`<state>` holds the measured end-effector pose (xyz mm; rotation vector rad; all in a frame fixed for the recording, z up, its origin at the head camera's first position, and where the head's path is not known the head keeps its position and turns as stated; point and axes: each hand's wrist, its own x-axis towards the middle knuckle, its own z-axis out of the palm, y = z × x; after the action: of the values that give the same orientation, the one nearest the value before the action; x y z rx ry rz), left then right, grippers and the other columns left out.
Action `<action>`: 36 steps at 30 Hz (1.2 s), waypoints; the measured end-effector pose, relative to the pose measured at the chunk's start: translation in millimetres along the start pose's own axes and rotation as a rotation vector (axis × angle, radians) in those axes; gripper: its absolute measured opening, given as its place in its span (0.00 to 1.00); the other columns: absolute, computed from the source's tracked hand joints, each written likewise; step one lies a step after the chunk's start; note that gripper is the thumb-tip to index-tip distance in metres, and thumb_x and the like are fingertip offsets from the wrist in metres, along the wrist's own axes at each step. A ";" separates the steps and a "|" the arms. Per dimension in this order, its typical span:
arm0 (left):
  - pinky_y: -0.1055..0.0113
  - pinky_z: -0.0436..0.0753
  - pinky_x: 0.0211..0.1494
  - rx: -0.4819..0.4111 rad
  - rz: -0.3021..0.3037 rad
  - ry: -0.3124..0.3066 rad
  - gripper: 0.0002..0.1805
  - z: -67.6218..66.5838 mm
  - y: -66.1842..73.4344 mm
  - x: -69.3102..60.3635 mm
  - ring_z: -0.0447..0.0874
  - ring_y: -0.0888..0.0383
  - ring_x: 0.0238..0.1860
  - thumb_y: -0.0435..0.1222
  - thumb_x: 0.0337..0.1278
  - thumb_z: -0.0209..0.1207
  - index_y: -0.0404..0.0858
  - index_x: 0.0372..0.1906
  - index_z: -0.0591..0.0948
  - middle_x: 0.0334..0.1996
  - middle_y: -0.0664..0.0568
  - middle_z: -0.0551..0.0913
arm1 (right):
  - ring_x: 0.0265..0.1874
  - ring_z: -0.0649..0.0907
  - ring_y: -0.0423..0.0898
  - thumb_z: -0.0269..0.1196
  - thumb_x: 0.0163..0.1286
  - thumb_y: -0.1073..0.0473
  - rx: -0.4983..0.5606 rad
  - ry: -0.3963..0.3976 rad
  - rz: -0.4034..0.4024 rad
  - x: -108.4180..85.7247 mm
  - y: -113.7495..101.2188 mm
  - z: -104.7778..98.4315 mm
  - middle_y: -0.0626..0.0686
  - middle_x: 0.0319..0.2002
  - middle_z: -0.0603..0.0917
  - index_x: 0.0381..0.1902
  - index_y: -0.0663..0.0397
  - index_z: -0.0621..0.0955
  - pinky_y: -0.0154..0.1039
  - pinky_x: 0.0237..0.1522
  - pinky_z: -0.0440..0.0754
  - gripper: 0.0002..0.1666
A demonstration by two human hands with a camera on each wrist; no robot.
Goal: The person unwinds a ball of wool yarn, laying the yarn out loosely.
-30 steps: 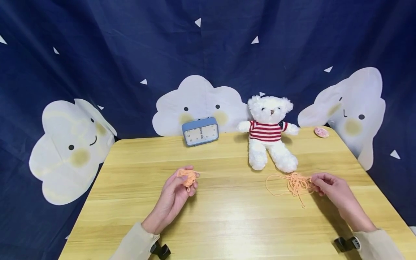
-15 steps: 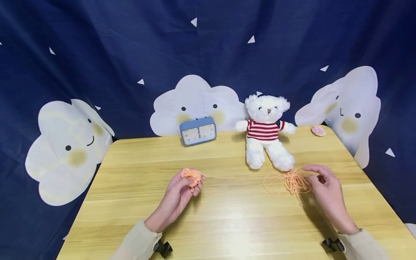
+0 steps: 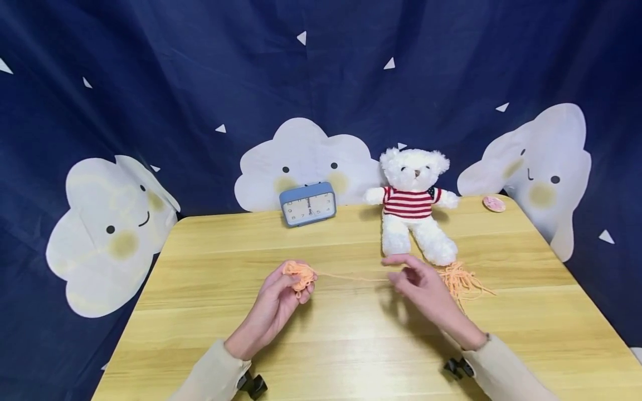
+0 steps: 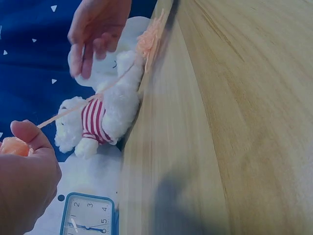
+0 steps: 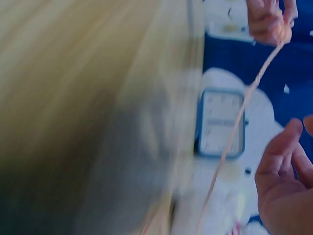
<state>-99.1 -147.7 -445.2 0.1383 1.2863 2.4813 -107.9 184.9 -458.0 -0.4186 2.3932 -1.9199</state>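
In the head view my left hand [image 3: 273, 306] holds a small wound bundle of peach yarn [image 3: 299, 274], thumb pressed over it. A yarn strand [image 3: 351, 277] runs from the bundle to the right, toward a loose yarn tangle [image 3: 458, 281] by the bear's foot. My right hand [image 3: 426, 289] hovers above the table near that strand, fingers loosely bent and parted. In the right wrist view the strand [image 5: 234, 127] passes clear of my right hand [image 5: 283, 181], whose fingers hold nothing. The left wrist view shows the strand [image 4: 66, 113] stretched fairly straight.
A white teddy bear [image 3: 408, 203] in a striped sweater sits at the table's back, just beyond my right hand. A blue alarm clock [image 3: 308, 204] stands left of it. A small pink disc [image 3: 494, 204] lies at the back right of the wooden table [image 3: 215, 245].
My right hand has left the tangle, its fingers parting, and moved left to the middle right. The strand between bundle and tangle now shows more clearly. My left hand has barely moved.
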 end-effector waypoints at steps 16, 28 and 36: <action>0.73 0.79 0.33 0.063 0.016 0.048 0.07 1.8 -6.3 1.8 0.80 0.56 0.36 0.33 0.80 0.59 0.35 0.54 0.77 0.45 0.46 0.80 | 0.25 0.81 0.47 0.68 0.80 0.59 -0.019 -0.216 -0.030 26.2 -13.5 45.4 0.57 0.33 0.87 0.48 0.55 0.90 0.34 0.25 0.81 0.07; 0.71 0.80 0.29 0.031 0.024 0.056 0.09 -7.0 -7.6 0.0 0.82 0.56 0.34 0.29 0.78 0.59 0.39 0.56 0.81 0.38 0.49 0.85 | 0.26 0.81 0.44 0.64 0.82 0.66 0.060 0.140 -0.101 16.3 -25.1 -3.5 0.56 0.30 0.85 0.48 0.70 0.86 0.33 0.27 0.83 0.09; 0.71 0.81 0.33 -0.027 0.033 0.020 0.10 -11.7 -7.6 -1.4 0.83 0.55 0.36 0.33 0.83 0.53 0.41 0.56 0.82 0.39 0.48 0.85 | 0.24 0.79 0.43 0.65 0.82 0.66 0.106 0.275 -0.077 10.9 -25.4 -26.4 0.53 0.29 0.84 0.44 0.66 0.86 0.32 0.23 0.76 0.07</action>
<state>-98.6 -153.2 -458.1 0.1289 1.2679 2.5328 -119.1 202.4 -426.0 -0.2600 2.4488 -2.2597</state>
